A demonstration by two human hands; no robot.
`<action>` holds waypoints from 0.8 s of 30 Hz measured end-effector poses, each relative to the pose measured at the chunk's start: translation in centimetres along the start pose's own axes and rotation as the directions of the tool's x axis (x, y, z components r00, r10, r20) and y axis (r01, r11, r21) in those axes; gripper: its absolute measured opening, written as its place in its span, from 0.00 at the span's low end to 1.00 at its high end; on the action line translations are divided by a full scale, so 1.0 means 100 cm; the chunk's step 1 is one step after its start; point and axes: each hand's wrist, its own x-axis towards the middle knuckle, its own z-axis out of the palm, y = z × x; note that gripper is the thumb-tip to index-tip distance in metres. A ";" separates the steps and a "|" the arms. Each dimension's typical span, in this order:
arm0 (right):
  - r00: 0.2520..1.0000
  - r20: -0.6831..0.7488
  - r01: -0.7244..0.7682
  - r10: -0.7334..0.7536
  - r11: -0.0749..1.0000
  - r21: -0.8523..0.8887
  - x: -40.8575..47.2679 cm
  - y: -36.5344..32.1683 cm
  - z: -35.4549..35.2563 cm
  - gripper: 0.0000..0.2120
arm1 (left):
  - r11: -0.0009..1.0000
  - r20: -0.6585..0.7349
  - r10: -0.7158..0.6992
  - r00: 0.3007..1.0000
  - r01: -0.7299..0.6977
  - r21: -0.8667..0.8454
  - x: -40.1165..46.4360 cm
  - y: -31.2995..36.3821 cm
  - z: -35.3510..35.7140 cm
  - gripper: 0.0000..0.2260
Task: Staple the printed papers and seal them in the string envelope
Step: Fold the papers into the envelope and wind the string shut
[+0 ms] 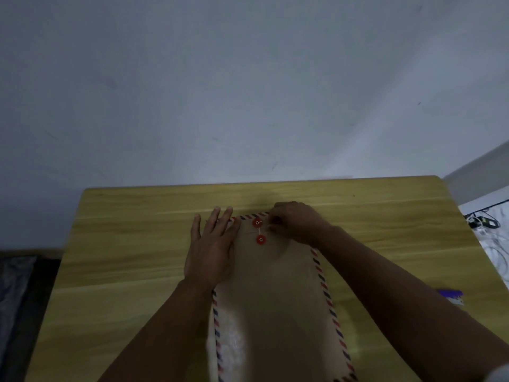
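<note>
A brown string envelope (pixel 275 293) with a red-and-blue striped border lies lengthwise on the wooden table (pixel 137 244), flap end away from me. Two red button discs (pixel 259 231) sit near its far end, joined by a white string. My left hand (pixel 213 249) lies flat, fingers spread, on the envelope's far left corner. My right hand (pixel 296 221) is curled just right of the upper disc, fingertips pinched together, seemingly on the string end; the string in the fingers is too small to see clearly. The printed papers are not visible.
A purple object, probably the stapler (pixel 451 295), lies near the table's right edge beside my right forearm. Cables (pixel 482 221) lie on the white surface beyond the right edge. A grey wall stands behind the table; dark floor shows at left.
</note>
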 end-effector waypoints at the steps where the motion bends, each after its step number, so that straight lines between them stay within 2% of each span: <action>1: 1.000 0.011 0.017 -0.017 1.000 -0.012 0.002 0.002 -0.003 0.10 | 1.000 0.003 0.004 1.000 -0.004 -0.002 0.000 0.000 0.000 0.24; 8: 0.997 0.003 0.072 -0.072 0.996 -0.043 0.027 0.000 -0.012 0.08 | 1.000 0.026 0.014 1.000 -0.014 0.003 0.000 0.000 -0.003 0.27; 16: 1.000 -0.009 -0.008 0.009 0.998 0.056 0.051 -0.011 -0.007 0.09 | 0.999 0.030 0.020 0.999 -0.022 0.044 0.000 -0.001 0.000 0.31; 20: 1.000 -0.004 -0.002 0.002 1.000 0.030 0.057 -0.020 -0.004 0.10 | 0.998 0.034 0.018 0.999 -0.020 0.060 0.000 -0.002 0.001 0.30; 24: 0.998 0.007 -0.066 0.066 0.997 0.045 0.047 -0.007 -0.007 0.07 | 0.998 0.017 0.019 1.000 -0.020 0.056 0.000 -0.002 0.002 0.27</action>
